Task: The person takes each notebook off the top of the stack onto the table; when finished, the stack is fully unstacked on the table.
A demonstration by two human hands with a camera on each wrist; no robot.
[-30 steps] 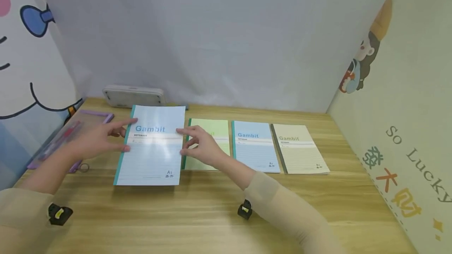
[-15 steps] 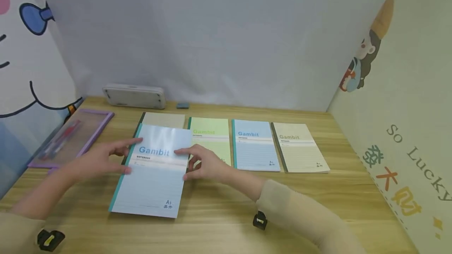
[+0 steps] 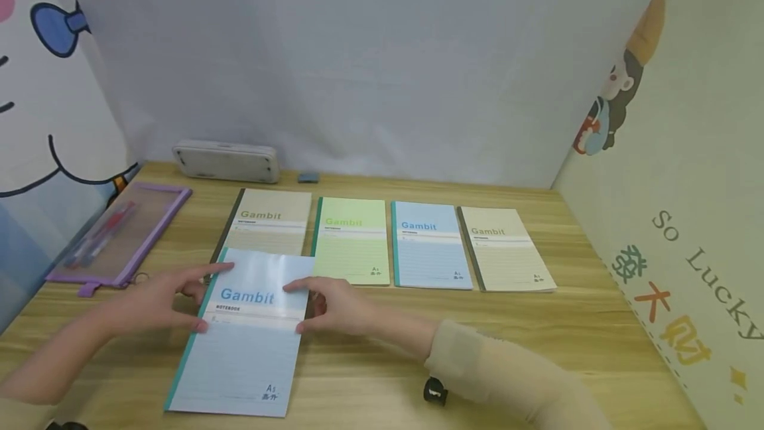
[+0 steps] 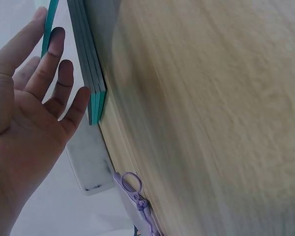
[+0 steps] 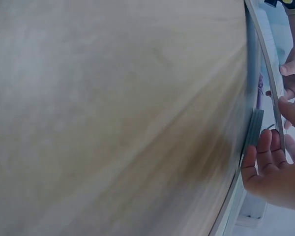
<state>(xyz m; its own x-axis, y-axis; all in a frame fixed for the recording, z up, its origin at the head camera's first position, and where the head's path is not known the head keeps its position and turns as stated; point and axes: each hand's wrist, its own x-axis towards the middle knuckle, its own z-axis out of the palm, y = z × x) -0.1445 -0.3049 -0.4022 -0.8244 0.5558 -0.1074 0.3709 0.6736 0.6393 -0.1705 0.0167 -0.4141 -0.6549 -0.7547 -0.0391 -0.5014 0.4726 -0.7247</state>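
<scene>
A blue Gambit notebook (image 3: 241, 370) with a teal spine is held between both hands, tilted, above the front left of the table. My left hand (image 3: 146, 300) pinches its spine side, thumb and forefinger on the cover. On the opposite edge, my right hand (image 3: 337, 304) grips with thumb and forefinger on the cover and other fingers beneath. The wrist views show the held notebook (image 5: 270, 69) off the tabletop. Behind it lies a beige notebook (image 3: 268, 224), its lower part covered in the head view. A green notebook (image 3: 352, 241), another blue one (image 3: 431, 251) and another beige one (image 3: 507, 251) continue the row.
A purple-edged zip pouch (image 3: 119, 231) with pens lies at the left. A pale pencil case (image 3: 227, 162) and a small grey-blue block (image 3: 308, 178) sit along the back. Fabric walls border the wooden table (image 3: 537, 357) behind and on both sides.
Both hands have drawn the blue notebook from over the row toward the front of the table. The left beige notebook, covered before, now shows its upper half.
</scene>
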